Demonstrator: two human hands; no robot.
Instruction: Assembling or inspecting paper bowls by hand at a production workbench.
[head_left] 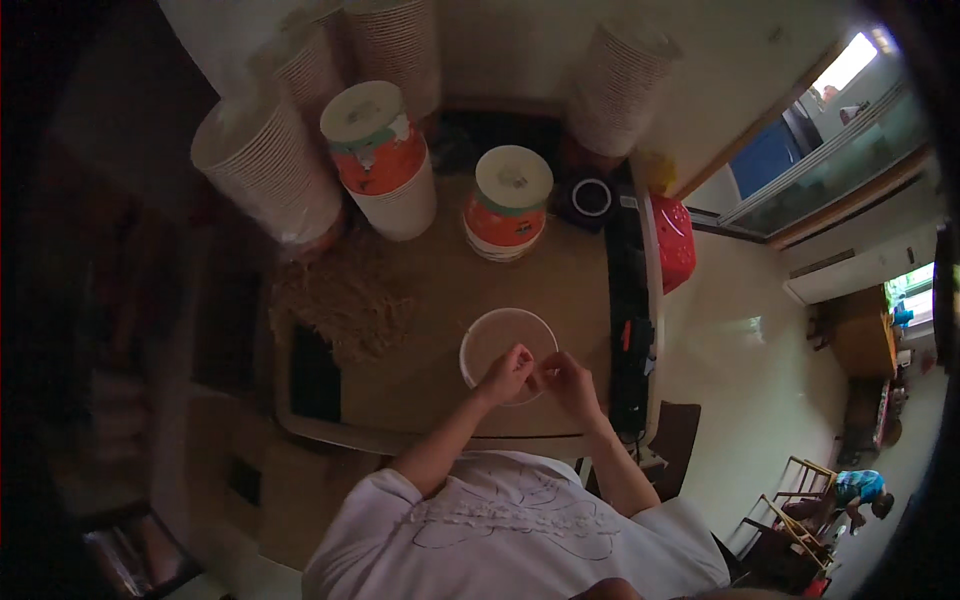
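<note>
A round white paper bowl (497, 335) stands on the brown tabletop (430, 330) right in front of me. My left hand (507, 375) and my right hand (566, 380) meet at the bowl's near rim, fingertips pinched together over its edge. What they pinch is too small to make out. Beyond the bowl stand two stacks of orange-and-white bowls with white lids, one tall (385, 160) and one shorter (508, 203).
Tall sleeves of stacked white paper cups (265, 170) (620, 90) ring the back of the table. A heap of tan fibrous material (345, 305) lies at the left. A black machine (628, 300) runs along the right edge, a red basket (675, 240) beyond it. Another person (860, 492) bends at far right.
</note>
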